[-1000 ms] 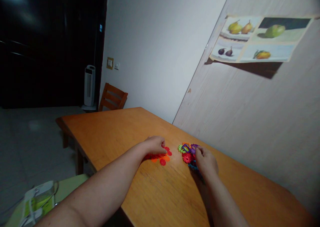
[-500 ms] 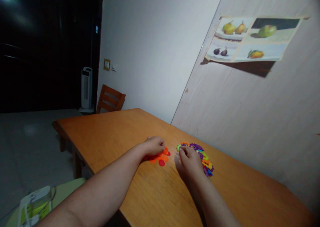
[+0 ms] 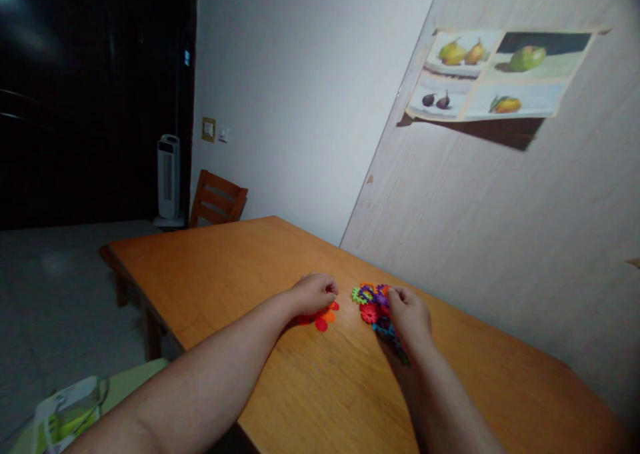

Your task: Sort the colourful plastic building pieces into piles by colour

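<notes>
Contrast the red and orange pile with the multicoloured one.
The pile of rounded red and orange pieces shows two colours; the multicoloured pile of toothed pieces adds green and purple. The red and orange pile looks smaller than the multicoloured pile. Both lie partly hidden on the brown wooden table.

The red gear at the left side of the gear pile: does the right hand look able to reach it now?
Probably yes: the red gear looks mostly uncovered, and the right hand is close beside it. Whether that hand already holds something, which could hinder it, is unclear.
</notes>
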`<control>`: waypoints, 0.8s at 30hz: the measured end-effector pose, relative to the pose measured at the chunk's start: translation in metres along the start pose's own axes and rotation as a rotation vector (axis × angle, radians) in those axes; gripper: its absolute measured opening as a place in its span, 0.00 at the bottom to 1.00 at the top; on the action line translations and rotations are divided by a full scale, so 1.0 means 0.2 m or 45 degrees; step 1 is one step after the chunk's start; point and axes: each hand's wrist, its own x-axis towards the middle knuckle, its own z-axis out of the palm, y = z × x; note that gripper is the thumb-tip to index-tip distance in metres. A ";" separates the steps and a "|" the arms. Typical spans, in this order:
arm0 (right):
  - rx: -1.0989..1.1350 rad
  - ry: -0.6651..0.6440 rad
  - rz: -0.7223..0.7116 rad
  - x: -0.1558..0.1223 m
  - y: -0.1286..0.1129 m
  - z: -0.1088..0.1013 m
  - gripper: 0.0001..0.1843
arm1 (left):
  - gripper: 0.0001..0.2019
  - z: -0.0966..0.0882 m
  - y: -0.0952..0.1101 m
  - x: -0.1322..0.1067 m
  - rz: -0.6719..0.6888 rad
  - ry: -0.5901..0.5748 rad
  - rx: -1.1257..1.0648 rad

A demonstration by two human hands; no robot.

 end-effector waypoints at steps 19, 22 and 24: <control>0.001 -0.390 -0.296 -0.18 -0.16 0.16 0.18 | 0.12 -0.02 0.05 -0.04 -0.002 -0.034 0.500; 0.050 -0.398 -0.316 -0.20 -0.18 0.19 0.20 | 0.13 -0.02 0.06 -0.03 0.024 0.057 0.418; 0.103 -0.398 -0.323 -0.21 -0.18 0.21 0.21 | 0.12 -0.01 0.07 -0.03 0.045 0.071 0.229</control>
